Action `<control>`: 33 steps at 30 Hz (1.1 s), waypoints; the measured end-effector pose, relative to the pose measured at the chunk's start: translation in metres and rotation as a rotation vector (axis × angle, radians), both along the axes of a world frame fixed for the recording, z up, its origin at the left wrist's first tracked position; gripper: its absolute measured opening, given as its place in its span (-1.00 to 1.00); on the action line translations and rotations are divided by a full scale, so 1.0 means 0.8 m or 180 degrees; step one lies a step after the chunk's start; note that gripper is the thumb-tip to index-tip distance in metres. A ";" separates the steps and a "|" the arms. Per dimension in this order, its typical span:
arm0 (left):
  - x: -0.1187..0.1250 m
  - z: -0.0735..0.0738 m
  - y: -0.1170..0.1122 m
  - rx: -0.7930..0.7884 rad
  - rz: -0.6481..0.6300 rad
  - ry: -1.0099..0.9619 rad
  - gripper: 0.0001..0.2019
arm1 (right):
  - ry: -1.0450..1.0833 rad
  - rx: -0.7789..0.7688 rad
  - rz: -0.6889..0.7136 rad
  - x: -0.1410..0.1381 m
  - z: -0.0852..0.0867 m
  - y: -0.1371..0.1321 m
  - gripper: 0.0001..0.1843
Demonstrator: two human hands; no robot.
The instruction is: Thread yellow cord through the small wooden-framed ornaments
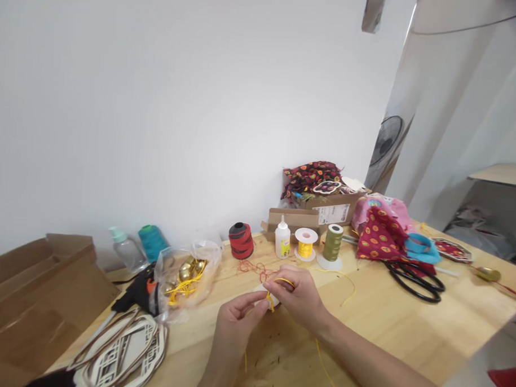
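My left hand [243, 317] is closed, its thumb and forefinger pinching a yellow cord [270, 301] at what looks like a loop or knot. Close beside it, my right hand [299, 296] is closed too and pinches the same cord, a bit of which curves over the fingers. Behind the fingertips a small pale, rounded piece [261, 288] shows in part; I cannot tell what it is. The cord trails below my right wrist toward the front edge, and another strand curls on the table to the right. Loose red thread [255, 268] lies just beyond my hands.
Behind stand a red-and-black thread cone [241, 241], glue bottle [282, 239], yellow spool [306, 244] and olive spool [333, 243]. Left are a bag of gold bells [187, 273], wooden frames [123, 352] and a cardboard box [42, 304]. Black-handled scissors [416, 281] and red cloth [379, 237] lie right.
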State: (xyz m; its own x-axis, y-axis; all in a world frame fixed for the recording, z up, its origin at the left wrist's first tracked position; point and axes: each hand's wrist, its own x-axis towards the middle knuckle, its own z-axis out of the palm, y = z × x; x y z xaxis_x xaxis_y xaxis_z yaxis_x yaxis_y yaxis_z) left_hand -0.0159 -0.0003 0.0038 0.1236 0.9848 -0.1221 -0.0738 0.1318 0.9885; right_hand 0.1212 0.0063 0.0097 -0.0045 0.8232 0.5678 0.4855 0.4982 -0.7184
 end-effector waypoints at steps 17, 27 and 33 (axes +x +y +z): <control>0.002 -0.002 -0.002 0.0334 -0.0095 0.0300 -0.86 | -0.0054 0.0070 -0.0124 0.001 0.001 0.000 -0.71; 0.003 0.005 -0.002 0.0177 -0.0236 0.0195 -0.85 | -0.0277 0.0188 -0.0057 -0.001 -0.001 -0.003 -0.69; 0.009 0.014 -0.008 0.0009 0.0102 0.0009 -0.83 | -0.0204 0.0050 -0.0153 -0.001 -0.004 0.001 -0.71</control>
